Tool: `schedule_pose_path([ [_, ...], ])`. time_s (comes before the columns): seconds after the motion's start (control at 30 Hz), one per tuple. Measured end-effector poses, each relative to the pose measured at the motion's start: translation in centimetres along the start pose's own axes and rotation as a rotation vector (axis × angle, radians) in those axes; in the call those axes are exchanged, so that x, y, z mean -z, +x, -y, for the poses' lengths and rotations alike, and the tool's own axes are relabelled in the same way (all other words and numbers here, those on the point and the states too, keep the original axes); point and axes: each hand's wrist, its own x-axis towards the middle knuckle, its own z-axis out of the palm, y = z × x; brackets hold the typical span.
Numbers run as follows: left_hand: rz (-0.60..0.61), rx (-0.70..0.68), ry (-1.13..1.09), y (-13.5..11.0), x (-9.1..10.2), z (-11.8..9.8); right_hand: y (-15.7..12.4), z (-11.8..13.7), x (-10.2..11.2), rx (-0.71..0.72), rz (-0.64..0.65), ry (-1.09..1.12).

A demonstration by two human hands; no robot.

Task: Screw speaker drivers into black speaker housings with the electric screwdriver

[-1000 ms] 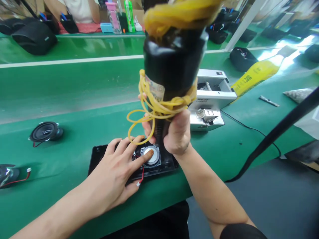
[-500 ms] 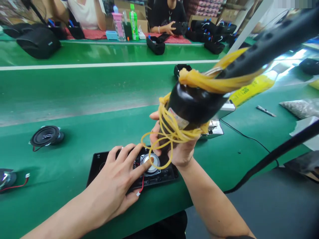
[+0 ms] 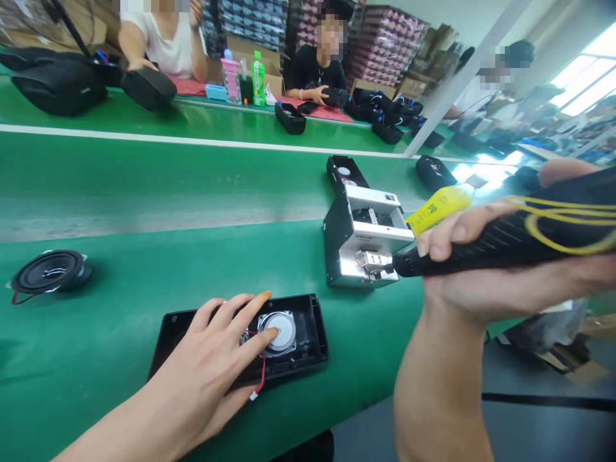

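My left hand [image 3: 212,353] spans a black speaker housing [image 3: 308,340] lying on the green bench, thumb at its near edge and fingers over the top. One fingertip touches the round silver-backed speaker [image 3: 283,332] inside. A red wire with a white plug [image 3: 254,395] hangs over the housing's front edge. My right hand [image 3: 481,295] is wrapped round a black electric screwdriver [image 3: 486,240] with yellow rubber bands on it. Its tip end points left, at the front of a silver-and-black screw feeder [image 3: 378,234]; whether the tip touches a screw is too small to tell.
A loose speaker [image 3: 48,271] lies at the left on the bench. Behind the feeder are another black housing [image 3: 353,170] and a yellow packet [image 3: 440,205]. Across the bench, people handle black cases, with bottles [image 3: 258,80] and more cases [image 3: 385,109] near them.
My right hand has swung the screwdriver from above the housing rightward to the screw feeder. My left hand stays on the housing. The view has tilted up and turned right.
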Motion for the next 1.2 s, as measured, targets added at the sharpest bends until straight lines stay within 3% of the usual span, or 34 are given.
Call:
schedule_pose_path([
  [0.13, -0.009, -0.025, 0.002, 1.1, -0.1, -0.5, 0.6, -2.4, 0.2, 0.029, -0.074, -0.081],
  [0.27, 0.012, -0.017, 0.047, 0.7, 0.3, -0.2, 0.2, -3.5, 0.4, -0.025, -0.070, -0.104],
  [0.5, 0.052, -0.009, 0.084, -0.5, 1.0, 0.6, -0.2, -3.3, 0.8, -0.033, -0.079, -0.116],
  [0.83, 0.038, -0.053, 0.074, -0.2, 0.7, 0.8, 1.2, -3.2, 1.4, -0.020, -0.031, -0.107],
  [1.03, 0.026, -0.043, 0.056, -0.5, 0.5, 0.9, 0.6, -3.4, 1.1, -0.058, -0.085, -0.128],
  [1.2, 0.026, -0.049, 0.071, -0.3, 0.6, 1.0, 0.5, -3.9, 1.5, -0.050, -0.053, -0.103],
])
